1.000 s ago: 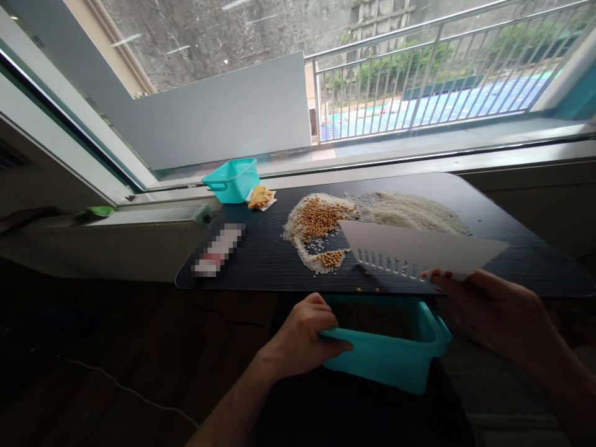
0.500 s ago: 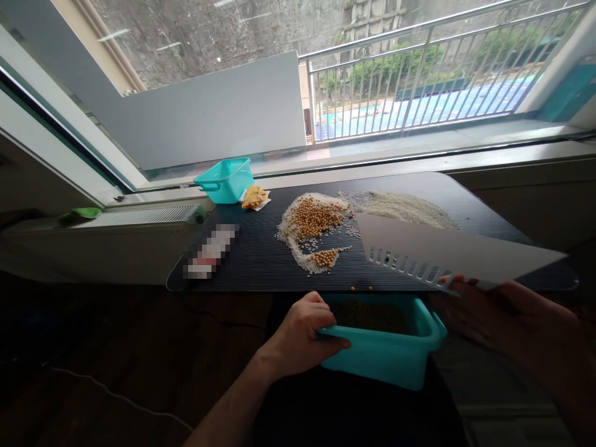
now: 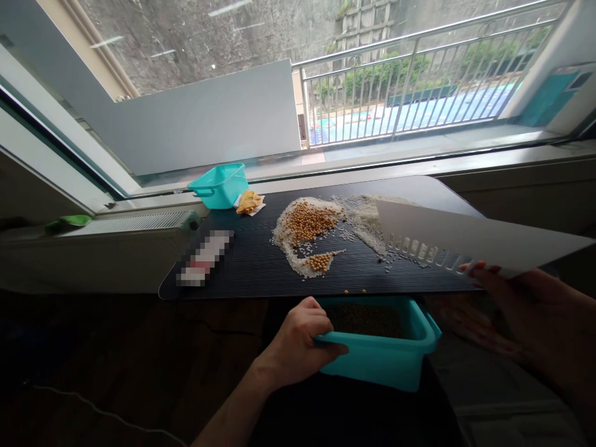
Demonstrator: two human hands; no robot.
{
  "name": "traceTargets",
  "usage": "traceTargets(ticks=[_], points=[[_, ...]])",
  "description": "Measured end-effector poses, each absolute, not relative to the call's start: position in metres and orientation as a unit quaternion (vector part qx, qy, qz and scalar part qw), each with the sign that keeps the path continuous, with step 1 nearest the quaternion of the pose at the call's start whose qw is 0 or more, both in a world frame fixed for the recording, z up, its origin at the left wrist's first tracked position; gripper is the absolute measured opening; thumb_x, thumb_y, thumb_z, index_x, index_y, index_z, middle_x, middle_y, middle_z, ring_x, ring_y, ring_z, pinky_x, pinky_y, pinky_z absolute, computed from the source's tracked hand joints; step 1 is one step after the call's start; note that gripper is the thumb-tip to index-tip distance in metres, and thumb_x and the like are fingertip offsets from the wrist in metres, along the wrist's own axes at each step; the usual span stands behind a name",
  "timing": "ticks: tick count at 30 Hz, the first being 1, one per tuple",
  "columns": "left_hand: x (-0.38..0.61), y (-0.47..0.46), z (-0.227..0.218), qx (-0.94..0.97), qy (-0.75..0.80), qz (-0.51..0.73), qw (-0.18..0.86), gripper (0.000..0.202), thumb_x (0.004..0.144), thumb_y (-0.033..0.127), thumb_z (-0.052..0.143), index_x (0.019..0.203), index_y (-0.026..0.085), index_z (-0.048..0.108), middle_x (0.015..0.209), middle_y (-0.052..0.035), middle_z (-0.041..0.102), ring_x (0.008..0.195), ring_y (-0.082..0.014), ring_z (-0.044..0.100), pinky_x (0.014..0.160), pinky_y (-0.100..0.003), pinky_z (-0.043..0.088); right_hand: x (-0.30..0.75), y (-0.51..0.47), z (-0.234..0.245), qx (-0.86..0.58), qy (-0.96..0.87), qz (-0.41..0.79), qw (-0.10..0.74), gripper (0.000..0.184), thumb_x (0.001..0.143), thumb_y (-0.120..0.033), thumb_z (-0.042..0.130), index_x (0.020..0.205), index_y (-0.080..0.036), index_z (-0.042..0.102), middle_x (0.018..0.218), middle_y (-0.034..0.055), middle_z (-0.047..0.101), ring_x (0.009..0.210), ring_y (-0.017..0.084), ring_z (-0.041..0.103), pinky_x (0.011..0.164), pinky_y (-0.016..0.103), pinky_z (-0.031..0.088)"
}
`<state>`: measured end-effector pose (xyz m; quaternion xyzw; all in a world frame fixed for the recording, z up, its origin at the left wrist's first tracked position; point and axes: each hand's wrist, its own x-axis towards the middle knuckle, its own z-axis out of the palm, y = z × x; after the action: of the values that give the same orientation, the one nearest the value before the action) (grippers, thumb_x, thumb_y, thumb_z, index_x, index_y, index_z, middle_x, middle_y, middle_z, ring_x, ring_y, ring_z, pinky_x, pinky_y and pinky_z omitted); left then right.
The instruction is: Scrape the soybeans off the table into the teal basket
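My left hand (image 3: pixel 298 344) grips the left rim of a teal plastic basket (image 3: pixel 386 360) held just below the near edge of the black table (image 3: pixel 251 267); dark grain fills the basket. My right hand (image 3: pixel 526 304) holds a white slotted board (image 3: pixel 470 239) tilted over the table's right side, covering part of the white rice (image 3: pixel 367 220). A heap of yellow soybeans mixed with rice (image 3: pixel 307 223) lies mid-table, with a smaller clump (image 3: pixel 319 262) nearer me. Two loose beans (image 3: pixel 354 291) sit at the table's edge above the basket.
A second teal basket (image 3: pixel 218 184) and a yellow crumpled wrapper (image 3: pixel 249 201) stand at the table's far left corner. A pixelated flat item (image 3: pixel 205 257) lies on the left part. A radiator top (image 3: pixel 135 221) runs left; window and railing lie beyond.
My right hand has carried the white board to the right, away from the soybean heap and over the rice. The left hand and basket stay put.
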<state>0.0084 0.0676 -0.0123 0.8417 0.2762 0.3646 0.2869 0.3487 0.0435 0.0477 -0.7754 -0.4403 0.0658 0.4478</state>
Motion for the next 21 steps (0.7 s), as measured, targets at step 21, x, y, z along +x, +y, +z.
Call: traceTargets(ticks=[21], points=[[0.008, 0.066, -0.011, 0.846, 0.283, 0.354, 0.28, 0.056, 0.085, 0.02, 0.088, 0.061, 0.022, 0.037, 0.059, 0.0034, 0.053, 0.069, -0.0155, 0.053, 0.068, -0.03, 0.043, 0.357, 0.052, 0.012, -0.705, -0.497, 0.124, 0.49, 0.045, 0.066, -0.072, 0.079, 0.073, -0.027, 0.081, 0.079, 0.0071, 0.085, 0.079, 0.031, 0.081, 0.068, 0.036, 0.064]])
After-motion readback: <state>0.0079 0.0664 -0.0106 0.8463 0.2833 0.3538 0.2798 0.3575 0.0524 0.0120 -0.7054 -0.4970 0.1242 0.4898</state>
